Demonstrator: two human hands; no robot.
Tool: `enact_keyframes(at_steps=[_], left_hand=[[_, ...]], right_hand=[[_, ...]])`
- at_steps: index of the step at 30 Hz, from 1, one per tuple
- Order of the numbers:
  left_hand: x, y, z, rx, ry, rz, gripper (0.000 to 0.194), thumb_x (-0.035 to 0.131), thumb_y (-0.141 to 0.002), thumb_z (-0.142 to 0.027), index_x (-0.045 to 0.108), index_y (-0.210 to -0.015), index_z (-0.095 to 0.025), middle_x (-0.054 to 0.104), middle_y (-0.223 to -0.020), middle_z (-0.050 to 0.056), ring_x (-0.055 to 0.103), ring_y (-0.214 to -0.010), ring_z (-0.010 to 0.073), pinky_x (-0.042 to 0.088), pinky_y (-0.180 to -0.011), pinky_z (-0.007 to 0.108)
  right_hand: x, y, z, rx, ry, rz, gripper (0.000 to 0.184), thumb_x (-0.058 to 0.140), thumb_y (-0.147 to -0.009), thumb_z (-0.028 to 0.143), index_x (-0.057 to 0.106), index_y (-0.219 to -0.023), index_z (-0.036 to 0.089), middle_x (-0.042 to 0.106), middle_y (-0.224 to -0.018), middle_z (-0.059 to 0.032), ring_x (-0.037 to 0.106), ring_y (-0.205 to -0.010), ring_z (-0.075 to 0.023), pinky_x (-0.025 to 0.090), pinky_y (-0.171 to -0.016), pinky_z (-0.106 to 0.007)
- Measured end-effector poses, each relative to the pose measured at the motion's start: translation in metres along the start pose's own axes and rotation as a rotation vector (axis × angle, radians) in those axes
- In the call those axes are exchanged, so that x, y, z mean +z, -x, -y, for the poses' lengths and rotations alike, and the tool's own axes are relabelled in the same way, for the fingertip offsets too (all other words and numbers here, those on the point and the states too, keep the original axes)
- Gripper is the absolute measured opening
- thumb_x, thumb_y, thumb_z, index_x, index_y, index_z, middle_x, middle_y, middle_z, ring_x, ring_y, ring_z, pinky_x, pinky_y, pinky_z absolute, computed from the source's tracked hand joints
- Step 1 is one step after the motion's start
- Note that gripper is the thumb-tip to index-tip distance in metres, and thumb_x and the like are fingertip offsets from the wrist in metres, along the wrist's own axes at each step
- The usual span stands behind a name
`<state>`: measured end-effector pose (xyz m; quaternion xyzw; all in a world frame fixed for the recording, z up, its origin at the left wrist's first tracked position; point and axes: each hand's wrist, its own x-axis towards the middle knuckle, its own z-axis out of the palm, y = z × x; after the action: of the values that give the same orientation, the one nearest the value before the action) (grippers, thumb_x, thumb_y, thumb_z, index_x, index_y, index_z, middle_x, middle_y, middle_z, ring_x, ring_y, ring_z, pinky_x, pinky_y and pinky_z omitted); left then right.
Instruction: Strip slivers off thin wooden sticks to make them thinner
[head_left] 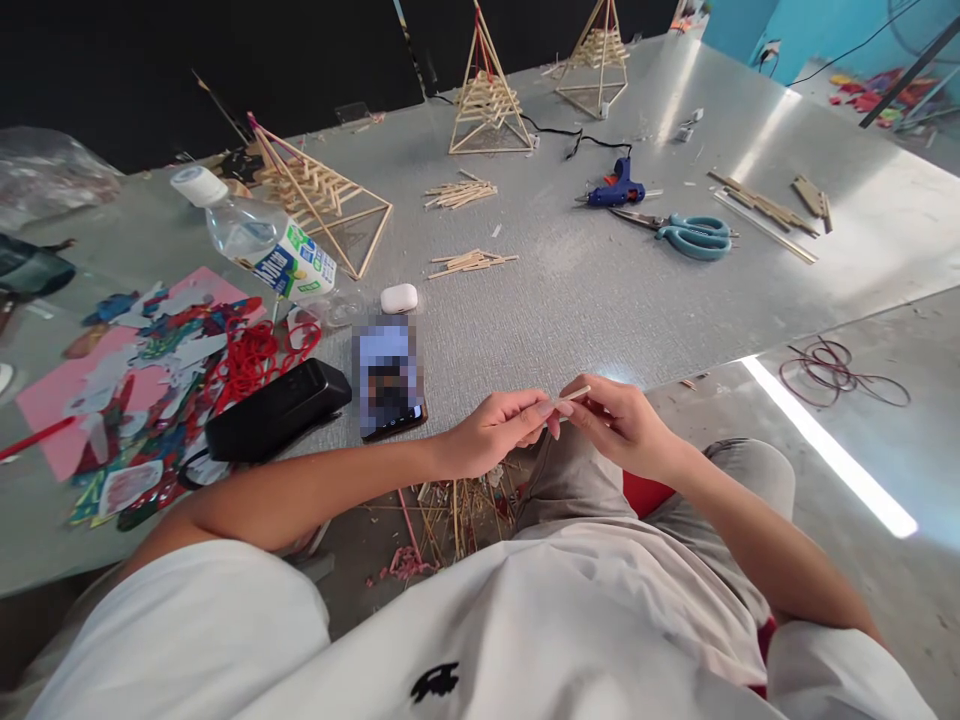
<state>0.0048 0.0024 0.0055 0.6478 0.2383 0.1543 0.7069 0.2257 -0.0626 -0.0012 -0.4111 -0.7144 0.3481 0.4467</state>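
Observation:
My left hand [501, 428] and my right hand [621, 425] meet above my lap at the table's front edge. A short, pale wooden stick [577, 394] is pinched between the fingertips of both. Its left end disappears behind the left thumb and fingers, so I cannot tell its full length. Beyond my hands, two small piles of similar wooden sticks lie on the table: a nearer pile [471, 263] and a farther pile [461, 191]. A phone [391, 380] rests to the left of my left hand, with a white earbud case [399, 298] just behind it.
Three stick pyramids [491, 110] stand toward the back. A blue glue gun [616, 186] and scissors [694, 236] lie at centre right, near longer wood strips [765, 205]. On the left are a bottle [247, 235], a black case [274, 408], red cord [251, 355] and coloured scraps.

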Motion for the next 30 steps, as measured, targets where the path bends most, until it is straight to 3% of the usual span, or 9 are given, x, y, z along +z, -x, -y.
enact_keyframes(at_steps=[5, 10, 18, 20, 23, 25, 26, 28, 30], left_hand=[[0.002, 0.0, 0.0, -0.001, -0.012, -0.058, 0.053, 0.056, -0.109, -0.067, 0.066, -0.101, -0.015, 0.037, -0.068, -0.007, 0.032, -0.063, 0.0123, 0.025, -0.056, 0.028], [0.003, 0.001, 0.0, -0.013, -0.003, -0.061, 0.05, 0.057, -0.11, -0.065, 0.064, -0.1, -0.016, 0.037, -0.069, -0.007, 0.03, -0.062, 0.012, 0.025, -0.056, 0.028], [0.001, 0.003, -0.002, 0.005, 0.107, -0.044, 0.051, 0.056, -0.109, -0.065, 0.062, -0.095, -0.017, 0.031, -0.067, -0.008, 0.024, -0.058, 0.0115, 0.019, -0.053, 0.027], [0.001, 0.002, -0.003, 0.004, 0.098, -0.045, 0.05, 0.056, -0.109, -0.064, 0.062, -0.095, -0.017, 0.032, -0.067, -0.008, 0.024, -0.058, 0.0115, 0.02, -0.052, 0.026], [0.0, 0.002, -0.002, 0.018, 0.042, -0.055, 0.045, 0.057, -0.108, -0.061, 0.064, -0.097, -0.017, 0.035, -0.064, -0.008, 0.027, -0.058, 0.0115, 0.022, -0.053, 0.025], [0.0, 0.002, -0.001, 0.016, -0.007, -0.071, 0.043, 0.057, -0.108, -0.058, 0.065, -0.099, -0.017, 0.035, -0.063, -0.009, 0.028, -0.057, 0.0115, 0.023, -0.053, 0.025], [0.0, 0.002, -0.001, 0.011, -0.028, -0.078, 0.043, 0.056, -0.108, -0.058, 0.067, -0.101, -0.017, 0.035, -0.062, -0.009, 0.028, -0.056, 0.0115, 0.023, -0.053, 0.025], [0.0, 0.003, 0.0, 0.005, -0.066, -0.09, 0.043, 0.055, -0.108, -0.056, 0.07, -0.105, -0.016, 0.034, -0.06, -0.009, 0.028, -0.055, 0.0113, 0.022, -0.053, 0.026], [-0.001, 0.004, -0.001, 0.009, -0.107, -0.094, 0.043, 0.056, -0.109, -0.053, 0.074, -0.111, -0.014, 0.034, -0.059, -0.009, 0.027, -0.054, 0.011, 0.021, -0.053, 0.027]], right_hand=[[0.006, 0.0, 0.001, 0.117, -0.122, -0.141, 0.036, 0.069, -0.108, 0.051, 0.078, -0.091, 0.02, 0.076, -0.082, -0.0038, 0.054, -0.063, -0.0127, 0.042, -0.057, -0.028], [0.012, -0.001, 0.001, 0.212, -0.203, -0.149, 0.037, 0.075, -0.104, 0.054, 0.08, -0.091, 0.02, 0.07, -0.073, -0.0004, 0.047, -0.057, -0.0103, 0.036, -0.051, -0.026], [0.018, 0.02, -0.001, 0.209, -0.19, -0.29, 0.044, 0.058, -0.112, 0.058, 0.072, -0.096, 0.02, 0.054, -0.06, 0.0046, 0.046, -0.053, -0.0109, 0.038, -0.052, -0.025], [0.03, 0.031, -0.007, 0.229, -0.128, -0.176, 0.051, 0.048, -0.116, 0.059, 0.07, -0.093, 0.019, 0.054, -0.061, 0.0041, 0.045, -0.052, -0.0107, 0.038, -0.053, -0.024], [0.059, 0.045, -0.024, 0.255, 0.096, 0.128, 0.046, 0.047, -0.117, 0.051, 0.07, -0.095, 0.018, 0.059, -0.062, 0.0022, 0.048, -0.051, -0.0114, 0.037, -0.053, -0.024], [0.078, 0.048, -0.035, 0.265, 0.352, 0.332, 0.031, 0.061, -0.112, 0.042, 0.071, -0.118, 0.014, 0.068, -0.068, -0.002, 0.059, -0.056, -0.0158, 0.037, -0.056, -0.026], [0.084, 0.049, -0.038, 0.265, 0.457, 0.414, 0.035, 0.066, -0.109, 0.039, 0.068, -0.13, 0.011, 0.071, -0.071, -0.0044, 0.064, -0.059, -0.0186, 0.036, -0.057, -0.027], [0.088, 0.049, -0.04, 0.26, 0.544, 0.48, 0.041, 0.067, -0.108, 0.036, 0.064, -0.139, 0.009, 0.074, -0.073, -0.007, 0.068, -0.062, -0.0216, 0.035, -0.058, -0.029], [0.077, 0.049, -0.035, 0.246, 0.445, 0.403, 0.03, 0.057, -0.114, 0.039, 0.069, -0.123, 0.014, 0.073, -0.073, -0.0052, 0.065, -0.06, -0.0187, 0.036, -0.06, -0.029]])
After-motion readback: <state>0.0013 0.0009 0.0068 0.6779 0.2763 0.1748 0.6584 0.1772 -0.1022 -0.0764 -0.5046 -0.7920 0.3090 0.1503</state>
